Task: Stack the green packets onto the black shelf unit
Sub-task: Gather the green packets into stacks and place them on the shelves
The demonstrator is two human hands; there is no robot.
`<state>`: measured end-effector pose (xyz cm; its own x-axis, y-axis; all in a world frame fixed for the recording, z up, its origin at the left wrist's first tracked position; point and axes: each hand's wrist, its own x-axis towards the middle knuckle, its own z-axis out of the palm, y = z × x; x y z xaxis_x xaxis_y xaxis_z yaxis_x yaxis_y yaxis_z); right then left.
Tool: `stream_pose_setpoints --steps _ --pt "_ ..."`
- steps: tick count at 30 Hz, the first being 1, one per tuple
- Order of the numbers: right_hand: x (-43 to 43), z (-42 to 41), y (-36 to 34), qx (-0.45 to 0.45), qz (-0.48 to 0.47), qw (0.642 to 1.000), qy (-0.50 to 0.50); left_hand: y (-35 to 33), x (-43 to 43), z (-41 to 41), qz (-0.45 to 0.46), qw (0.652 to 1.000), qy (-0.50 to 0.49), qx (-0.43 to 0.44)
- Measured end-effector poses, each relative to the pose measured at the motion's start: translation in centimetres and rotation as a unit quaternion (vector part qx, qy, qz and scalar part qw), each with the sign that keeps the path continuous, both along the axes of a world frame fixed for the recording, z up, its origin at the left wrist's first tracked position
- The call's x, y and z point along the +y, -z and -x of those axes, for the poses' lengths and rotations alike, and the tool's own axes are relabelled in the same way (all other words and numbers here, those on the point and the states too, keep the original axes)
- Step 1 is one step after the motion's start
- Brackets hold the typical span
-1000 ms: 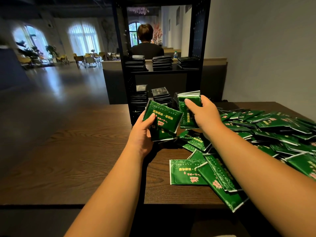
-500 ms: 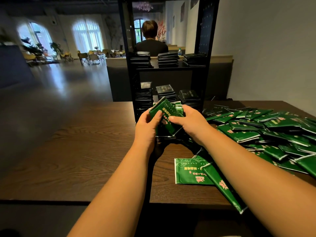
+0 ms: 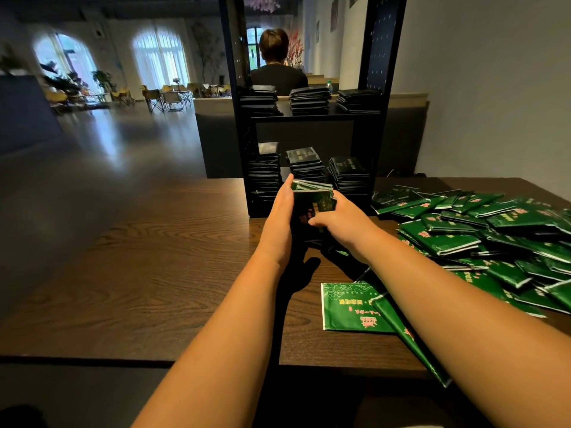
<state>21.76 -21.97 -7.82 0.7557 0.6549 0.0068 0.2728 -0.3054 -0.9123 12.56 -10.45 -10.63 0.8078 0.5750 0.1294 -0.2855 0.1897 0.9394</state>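
Squaring: a small bundle of green packets pressed between both hands at table centre, just short of the shelf mouth.
Left hand: flat palm against the bundle's left edge, fingertips pointing to 12 o'clock; grasping.
Right hand: cupped on the bundle's right and near side, thumb on the printed face; grasping.
Bundle attitude: near-upright, top edge leaning away toward 12 o'clock; long axis appears to run up and away, though shadow hides the lower part.
Black shelf unit: stands on the wooden table directly at 12 o'clock of the hands, open front facing the wearer.
Lower shelf stock: three stacks, the left stack tallest, the middle stack and right stack lower.
Upper shelf stock: three shorter stacks.
Key relation: the middle stack lies just beyond the bundle at 12 o'clock, closest to the held load; both hands are about equally near, the left slightly ahead.
Judgement: the coming move looks like a short forward push and a tip to flat so the long axis matches the stacks.
Loose supply: heap of packets at 3 o'clock; two single packets at 5 o'clock, by the right forearm.
Background: a seated person seen through the shelf frame.
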Motion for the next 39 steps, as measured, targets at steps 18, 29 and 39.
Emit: stream_pose_setpoints --steps 18,29,39 --pt "-2.1 -1.2 -2.4 -0.1 0.104 0.988 0.059 1.7 0.1 0.2 -0.282 0.951 -0.046 0.12" --pt "-6.2 -2.3 -2.7 -0.213 0.428 0.878 -0.034 1.5 -0.1 0.7 -0.207 0.968 -0.037 0.135" --pt "-5.9 -3.4 -1.9 -0.191 0.347 0.918 -0.03 1.3 0.0 0.8 -0.157 0.978 -0.039 0.129"
